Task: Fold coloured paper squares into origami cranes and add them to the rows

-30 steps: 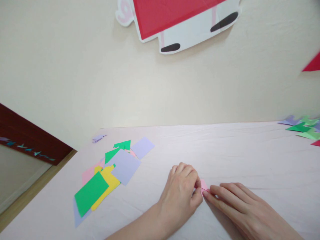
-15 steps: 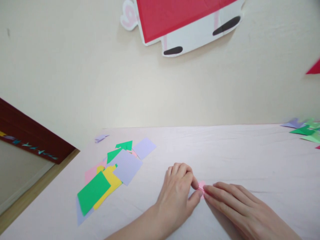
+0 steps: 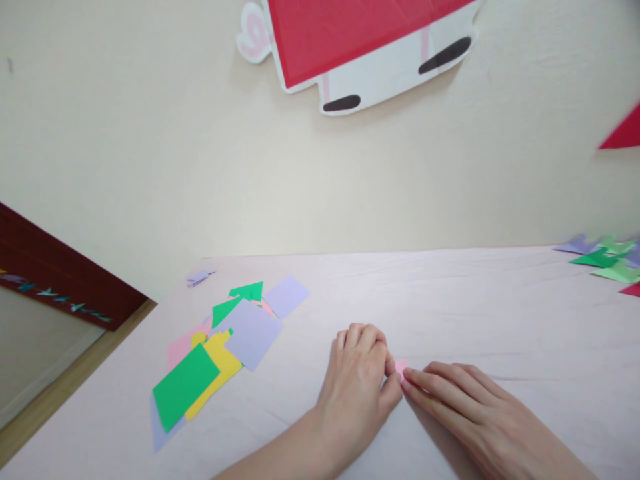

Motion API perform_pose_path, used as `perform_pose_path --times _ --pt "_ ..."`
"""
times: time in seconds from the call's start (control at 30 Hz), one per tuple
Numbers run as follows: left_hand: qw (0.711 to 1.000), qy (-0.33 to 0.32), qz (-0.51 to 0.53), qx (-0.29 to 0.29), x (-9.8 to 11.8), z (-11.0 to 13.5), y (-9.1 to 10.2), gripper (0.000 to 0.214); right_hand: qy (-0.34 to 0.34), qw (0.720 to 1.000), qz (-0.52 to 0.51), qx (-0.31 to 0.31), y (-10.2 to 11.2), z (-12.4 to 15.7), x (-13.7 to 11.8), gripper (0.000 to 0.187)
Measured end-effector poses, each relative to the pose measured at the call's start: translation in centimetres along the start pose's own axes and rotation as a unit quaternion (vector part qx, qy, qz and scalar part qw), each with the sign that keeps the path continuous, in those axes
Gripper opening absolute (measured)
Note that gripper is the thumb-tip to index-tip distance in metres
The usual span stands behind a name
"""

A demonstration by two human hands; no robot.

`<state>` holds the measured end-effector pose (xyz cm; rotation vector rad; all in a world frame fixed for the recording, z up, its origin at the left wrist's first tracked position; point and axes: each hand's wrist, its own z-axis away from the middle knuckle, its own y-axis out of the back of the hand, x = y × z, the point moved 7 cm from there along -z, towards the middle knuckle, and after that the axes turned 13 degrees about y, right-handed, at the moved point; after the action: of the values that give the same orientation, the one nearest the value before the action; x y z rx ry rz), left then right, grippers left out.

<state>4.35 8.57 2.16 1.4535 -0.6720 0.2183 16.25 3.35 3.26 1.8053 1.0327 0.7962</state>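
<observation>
Between my two hands, on the pale cloth-covered table (image 3: pixel 400 300), is a small piece of pink paper (image 3: pixel 401 366), mostly hidden by fingers. My left hand (image 3: pixel 357 380) has its thumb and curled index finger closed on the paper's left side. From the right, my right hand (image 3: pixel 470 403) lies low over the table, fingers pressed together, with the fingertips and thumb gripping the paper's right edge. How the paper is folded under the fingers cannot be made out.
Left of my hands lies a spread of coloured papers, with a green sheet (image 3: pixel 186 387), a yellow sheet (image 3: pixel 220 363) and a lilac square (image 3: pixel 254 333). A folded lilac piece (image 3: pixel 201 277) sits behind them. Folded green pieces (image 3: pixel 603 258) stand at the far right, by the wall (image 3: pixel 350 187).
My fingertips have drawn slightly closer together on the pink paper, and less of it shows below them. The whole view has shifted a little.
</observation>
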Motion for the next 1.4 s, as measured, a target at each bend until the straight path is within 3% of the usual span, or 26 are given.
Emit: perform_pose_path --times 0.2,0.4,0.7,0.97,1.2,1.4 --pt "0.999 0.032 -0.001 -0.003 -0.2 0.1 0.3 0.009 0.003 0.999 -0.048 -0.021 -0.7 0.6 0.7 0.053" --pt "0.999 0.023 0.030 0.004 -0.7 0.3 0.6 0.022 0.031 0.997 -0.049 -0.043 -0.4 1.0 1.0 0.059" --pt "0.998 0.032 0.050 0.011 -0.3 0.7 0.6 0.013 0.035 0.999 -0.023 -0.012 1.1 -0.3 0.6 0.058" --pt "0.998 0.030 0.058 0.011 -0.7 0.6 0.4 0.032 0.022 0.998 -0.060 -0.020 0.9 0.0 0.8 0.062" --pt "0.997 -0.070 -0.008 -0.016 0.0 2.2 1.3 0.036 -0.006 0.998 -0.065 -0.009 0.2 0.4 1.0 0.046" --pt "0.994 -0.092 -0.056 -0.010 0.4 1.8 1.4 0.013 -0.099 0.990 -0.091 0.033 0.9 1.6 2.1 0.024"
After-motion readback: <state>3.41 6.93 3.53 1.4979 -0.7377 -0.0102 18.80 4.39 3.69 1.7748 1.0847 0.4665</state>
